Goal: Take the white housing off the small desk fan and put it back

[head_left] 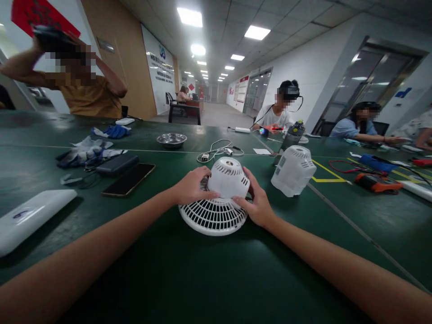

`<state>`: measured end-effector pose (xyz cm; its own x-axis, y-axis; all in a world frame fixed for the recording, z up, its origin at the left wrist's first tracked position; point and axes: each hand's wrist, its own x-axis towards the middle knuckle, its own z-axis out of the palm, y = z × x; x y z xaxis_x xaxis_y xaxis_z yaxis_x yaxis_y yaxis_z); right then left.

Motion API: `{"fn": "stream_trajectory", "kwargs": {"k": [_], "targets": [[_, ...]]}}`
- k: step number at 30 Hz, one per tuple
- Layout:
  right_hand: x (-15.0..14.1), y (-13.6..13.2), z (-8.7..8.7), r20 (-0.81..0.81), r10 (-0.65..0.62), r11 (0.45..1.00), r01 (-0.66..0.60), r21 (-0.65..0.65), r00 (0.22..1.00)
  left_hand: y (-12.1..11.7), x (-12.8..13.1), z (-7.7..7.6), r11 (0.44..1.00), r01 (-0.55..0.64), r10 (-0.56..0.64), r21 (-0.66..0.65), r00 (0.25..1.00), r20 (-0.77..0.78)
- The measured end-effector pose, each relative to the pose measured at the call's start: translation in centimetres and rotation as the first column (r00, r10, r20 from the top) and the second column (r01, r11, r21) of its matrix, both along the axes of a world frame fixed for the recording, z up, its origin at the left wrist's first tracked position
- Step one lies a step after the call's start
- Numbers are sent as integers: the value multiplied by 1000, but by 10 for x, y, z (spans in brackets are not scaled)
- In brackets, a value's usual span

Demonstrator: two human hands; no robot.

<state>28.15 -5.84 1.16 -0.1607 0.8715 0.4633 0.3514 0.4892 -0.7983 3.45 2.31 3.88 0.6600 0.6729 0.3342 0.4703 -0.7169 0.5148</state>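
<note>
In the head view a white fan motor housing (227,179) with slotted vents sits on a round white fan grille (216,220), which lies flat on the green table (216,279). My left hand (194,185) grips the housing from the left, thumb along its lower front. On the other side my right hand (256,202) closes round its right edge, thumb at the lower front and fingers behind. A second white vented plastic cover (293,173) stands apart to the right. Behind the housing lies a coiled white cable (216,150) with a plug.
To the left are a phone (128,179), a dark case (117,164), gloves (86,152) and a white power bank (33,220). A steel bowl (171,140) stands farther back. At right are a bottle (290,137) and an orange multimeter (378,183). Several people sit around the table.
</note>
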Motion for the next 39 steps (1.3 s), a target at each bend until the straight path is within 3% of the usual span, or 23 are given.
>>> {"fn": "stream_trajectory", "kwargs": {"k": [4, 15, 23, 31, 39], "targets": [[1, 6, -1, 55, -29, 1000, 29, 2, 998, 1, -2, -1, 1000, -16, 17, 18, 1000, -10], [9, 9, 8, 261, -79, 980, 28, 196, 962, -3, -2, -2, 998, -63, 63, -1, 998, 14], [5, 10, 15, 304, -145, 977, 88, 193, 942, -5, -4, 3, 998, -56, 59, -34, 996, 67], [-1, 8, 7, 306, -214, 964, 150, 221, 927, -11, -6, 8, 997, -71, 71, 35, 997, 23], [-4, 23, 21, 268, -188, 978, 155, 141, 945, -19, -1, 13, 979, -162, 175, 124, 979, -103]]}}
